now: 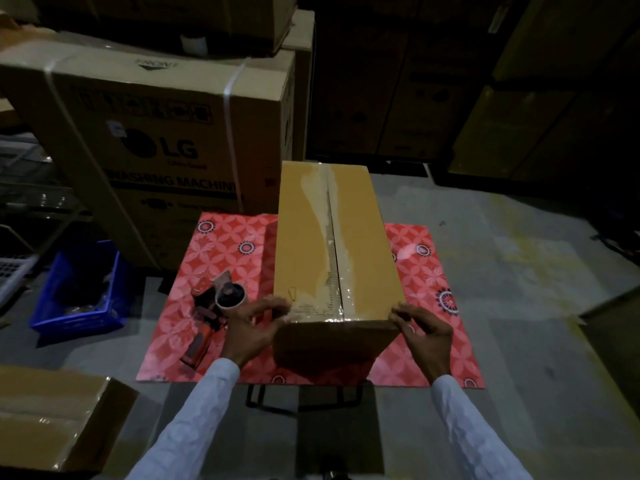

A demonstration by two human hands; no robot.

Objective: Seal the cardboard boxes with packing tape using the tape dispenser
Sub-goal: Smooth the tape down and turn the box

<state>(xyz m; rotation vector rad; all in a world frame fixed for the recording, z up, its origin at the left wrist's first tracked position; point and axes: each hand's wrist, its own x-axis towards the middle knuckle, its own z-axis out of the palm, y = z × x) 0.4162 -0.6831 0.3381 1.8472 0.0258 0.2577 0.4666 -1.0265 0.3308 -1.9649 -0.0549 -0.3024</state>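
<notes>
Where the floor meets the lower left corner, an open cardboard box shows glossy tape on its flaps. Above it sits a blue plastic crate with dark contents too dim to identify. Behind the crate stands a large strapped carton printed with the "LG" logo and, below it, "WASHING MACHINE" in bold capitals; a row of handling symbols runs along its upper face, and the smaller print under the logo is too blurred to read. More cartons are stacked on top of it and behind it.

A small worktop is covered by a red sheet patterned with pale flowers and dark rings. On its left part lies the red tape dispenser, handle towards the person, with its tape roll still mounted, just beside the left hand. That hand's grip is curled on the near left top corner of the cardboard box, fingertips on the top edge. The box stands tall in the middle of the worktop, its centre seam covered end to end by a strip of clear packing tape that folds over the near edge. No writing is legible on the box. The right hand has its grip curled on the near right top corner. Both sleeves are white.
</notes>
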